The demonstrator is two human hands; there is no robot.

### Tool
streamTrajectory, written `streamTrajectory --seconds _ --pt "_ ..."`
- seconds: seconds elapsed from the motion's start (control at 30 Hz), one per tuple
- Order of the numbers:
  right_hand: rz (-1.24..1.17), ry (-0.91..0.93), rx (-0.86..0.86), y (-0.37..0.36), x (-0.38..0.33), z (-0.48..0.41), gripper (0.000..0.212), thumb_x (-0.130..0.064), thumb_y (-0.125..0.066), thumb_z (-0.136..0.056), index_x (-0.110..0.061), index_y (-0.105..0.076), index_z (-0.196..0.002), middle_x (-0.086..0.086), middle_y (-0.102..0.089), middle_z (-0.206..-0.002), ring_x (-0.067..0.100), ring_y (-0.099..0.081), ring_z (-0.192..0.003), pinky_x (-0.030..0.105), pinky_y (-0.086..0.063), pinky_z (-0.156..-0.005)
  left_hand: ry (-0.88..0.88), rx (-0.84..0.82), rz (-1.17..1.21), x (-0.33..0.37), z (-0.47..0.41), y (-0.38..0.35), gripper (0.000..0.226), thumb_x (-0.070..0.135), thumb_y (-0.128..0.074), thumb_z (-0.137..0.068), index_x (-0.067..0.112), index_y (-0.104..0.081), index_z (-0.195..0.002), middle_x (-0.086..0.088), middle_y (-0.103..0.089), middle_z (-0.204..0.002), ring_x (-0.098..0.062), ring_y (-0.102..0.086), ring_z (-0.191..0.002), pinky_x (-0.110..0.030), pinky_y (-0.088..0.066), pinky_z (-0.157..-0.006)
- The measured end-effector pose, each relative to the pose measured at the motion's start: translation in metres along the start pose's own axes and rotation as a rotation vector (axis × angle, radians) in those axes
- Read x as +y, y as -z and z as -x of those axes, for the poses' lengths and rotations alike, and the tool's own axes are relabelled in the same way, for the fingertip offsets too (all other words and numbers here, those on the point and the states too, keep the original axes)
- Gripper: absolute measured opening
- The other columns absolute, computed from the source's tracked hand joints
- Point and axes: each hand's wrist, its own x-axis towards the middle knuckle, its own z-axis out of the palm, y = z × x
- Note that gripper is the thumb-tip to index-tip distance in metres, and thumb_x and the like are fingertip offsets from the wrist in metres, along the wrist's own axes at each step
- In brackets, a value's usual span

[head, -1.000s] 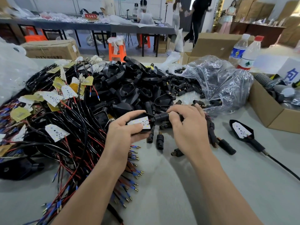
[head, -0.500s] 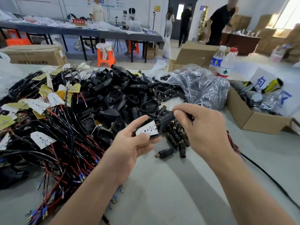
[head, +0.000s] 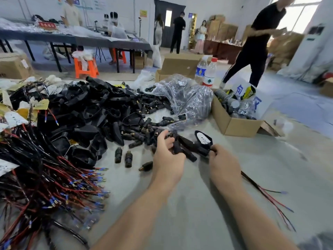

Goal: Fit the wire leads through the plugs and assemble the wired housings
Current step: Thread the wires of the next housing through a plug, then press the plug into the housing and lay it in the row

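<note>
A black wired housing with a white dotted board lies on the grey table. My right hand pinches its black stem, and its red and black leads trail off to the right. My left hand curls its fingers round a black plug at the edge of the loose plug pile. Empty black housings are heaped behind. Red and black wire leads with blue-sleeved tips cover the left side.
A clear bag of plugs and an open cardboard box stand at the back right, with two bottles behind. Loose plugs lie ahead of my left forearm. A person in black walks past the table's far side.
The housing with the white board left my left hand and now lies to the right under my right hand's fingers. My left hand moved onto the plugs. The view swung right.
</note>
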Motion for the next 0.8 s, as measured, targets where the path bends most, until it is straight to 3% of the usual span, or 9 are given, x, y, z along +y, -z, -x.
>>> streamTrajectory --seconds 0.1,0.2,0.27,0.37,0.5,0.67,0.8 --pt "-0.016 -0.066 0.089 0.001 0.002 -0.003 0.015 -0.024 -0.046 -0.103 -0.024 -0.06 -0.096 0.005 -0.063 -0.089 0.03 -0.052 -0.081 0.035 -0.031 -0.068 -0.231 0.097 -0.372 -0.012 0.003 0.015 0.074 0.008 -0.063 -0.082 0.046 -0.042 -0.141 0.018 -0.06 -0.131 -0.008 -0.055 -0.12 -0.03 -0.044 -0.106" --pt "-0.09 -0.153 0.177 0.005 0.01 -0.003 0.016 -0.018 -0.048 -0.102 -0.024 -0.055 -0.089 0.003 -0.056 -0.08 0.027 -0.043 -0.075 0.035 -0.028 -0.067 -0.346 0.173 -0.683 -0.015 -0.005 0.041 0.07 0.008 -0.062 -0.078 0.029 -0.05 -0.143 0.008 -0.055 -0.141 -0.01 -0.04 -0.133 -0.027 -0.031 -0.115" --pt "-0.033 -0.14 0.186 0.006 0.007 0.001 0.014 -0.014 -0.051 -0.098 -0.022 -0.058 -0.09 0.007 -0.062 -0.083 0.031 -0.048 -0.08 0.037 -0.029 -0.07 -0.302 0.148 -0.837 -0.015 -0.01 0.056 0.06 0.012 -0.063 -0.081 0.022 -0.056 -0.14 0.003 -0.053 -0.144 -0.016 -0.039 -0.137 -0.033 -0.031 -0.118" --pt "0.104 0.052 0.207 0.001 -0.012 0.015 0.012 -0.011 -0.062 -0.087 -0.02 -0.068 -0.092 0.006 -0.07 -0.091 0.031 -0.052 -0.103 0.039 -0.032 -0.087 -0.208 0.039 -1.019 -0.016 -0.017 0.073 0.045 0.027 -0.061 -0.09 0.024 -0.06 -0.135 0.003 -0.054 -0.14 -0.019 -0.043 -0.135 -0.035 -0.033 -0.115" --pt "-0.066 0.389 0.128 -0.017 -0.058 0.047 0.013 -0.027 -0.058 -0.09 -0.021 -0.069 -0.093 0.0 -0.071 -0.094 0.026 -0.05 -0.106 0.041 -0.037 -0.093 -0.2 -0.072 -1.145 -0.013 -0.031 0.084 0.036 0.037 -0.058 -0.093 0.03 -0.066 -0.128 0.002 -0.061 -0.135 -0.023 -0.054 -0.127 -0.037 -0.042 -0.107" --pt "0.113 0.496 -0.088 -0.051 -0.112 0.066 0.047 -0.051 -0.039 -0.099 -0.021 -0.05 -0.134 0.0 -0.055 -0.133 0.028 -0.041 -0.128 0.044 -0.029 -0.113 -0.289 -0.017 -1.147 -0.011 -0.038 0.103 0.024 0.03 -0.067 -0.092 0.027 -0.074 -0.115 0.006 -0.067 -0.123 -0.021 -0.058 -0.121 -0.037 -0.045 -0.101" --pt "0.118 0.482 -0.139 -0.066 -0.139 0.07 0.041 -0.032 -0.04 -0.102 -0.019 -0.042 -0.141 0.009 -0.046 -0.144 0.033 -0.031 -0.14 0.043 -0.018 -0.121 -0.306 0.093 -1.054 -0.009 -0.042 0.131 0.026 0.018 -0.067 -0.089 0.03 -0.077 -0.111 0.011 -0.072 -0.12 -0.017 -0.064 -0.114 -0.033 -0.05 -0.097"
